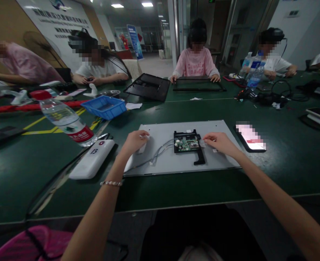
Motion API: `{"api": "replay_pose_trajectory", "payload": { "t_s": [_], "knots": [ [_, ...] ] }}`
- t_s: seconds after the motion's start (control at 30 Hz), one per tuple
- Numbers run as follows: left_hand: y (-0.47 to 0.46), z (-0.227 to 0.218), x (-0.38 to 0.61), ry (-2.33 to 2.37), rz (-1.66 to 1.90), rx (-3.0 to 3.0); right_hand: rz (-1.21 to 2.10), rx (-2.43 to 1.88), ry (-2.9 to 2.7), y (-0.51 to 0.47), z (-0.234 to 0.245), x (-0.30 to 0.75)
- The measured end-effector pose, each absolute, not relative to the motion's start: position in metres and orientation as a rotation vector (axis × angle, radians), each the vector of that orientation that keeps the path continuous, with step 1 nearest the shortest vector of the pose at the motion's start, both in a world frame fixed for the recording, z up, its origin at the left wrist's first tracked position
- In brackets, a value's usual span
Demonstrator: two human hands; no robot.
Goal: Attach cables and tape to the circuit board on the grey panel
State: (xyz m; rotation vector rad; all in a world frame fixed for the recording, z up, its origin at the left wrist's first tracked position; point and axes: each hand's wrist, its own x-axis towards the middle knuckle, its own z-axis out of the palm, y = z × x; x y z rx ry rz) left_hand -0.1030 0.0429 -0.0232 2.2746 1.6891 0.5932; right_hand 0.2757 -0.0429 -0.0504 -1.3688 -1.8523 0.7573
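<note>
A flat grey panel lies on the table before me. On its middle sits a black plastic bracket with a green circuit board in it. Thin grey cables run left from the board across the panel. Over the panel's left side, my left hand is closed, fingertips together; a small whitish piece shows just below it, and its grip is unclear. My right hand pinches close to the board's right edge, where a small pale, translucent scrap shows; what it holds is too small to name.
Left of the panel are a white power bank, a tilted water bottle with a red cap and a blue tray. A phone lies at right. Across the table, a person touches a black frame.
</note>
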Motion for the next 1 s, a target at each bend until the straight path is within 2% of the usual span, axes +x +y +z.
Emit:
{"api": "replay_pose_trajectory", "payload": {
  "t_s": [0.2, 0.3, 0.43, 0.57, 0.83, 1.0],
  "knots": [
    [0.035, -0.002, -0.097, 1.715, 0.981, 2.02, 0.59, -1.413, -1.887, -0.044, -0.049, 0.273],
    [0.03, 0.012, -0.092, 1.547, 1.112, 1.748, 0.549, -1.4, -1.854, -0.045, -0.046, 0.272],
    [0.027, 0.014, -0.083, 1.342, 1.062, 1.551, 0.513, -1.401, -1.812, -0.046, -0.042, 0.273],
    [0.021, -0.003, -0.072, 1.334, 0.839, 1.589, 0.43, -1.419, -1.863, -0.047, -0.04, 0.274],
    [0.018, -0.024, -0.065, 1.555, 0.581, 1.958, 0.286, -1.356, -1.971, -0.051, -0.035, 0.264],
    [0.021, -0.018, -0.073, 1.568, 0.634, 2.277, 0.224, -1.227, -2.102, -0.056, -0.023, 0.243]
  ]
}}
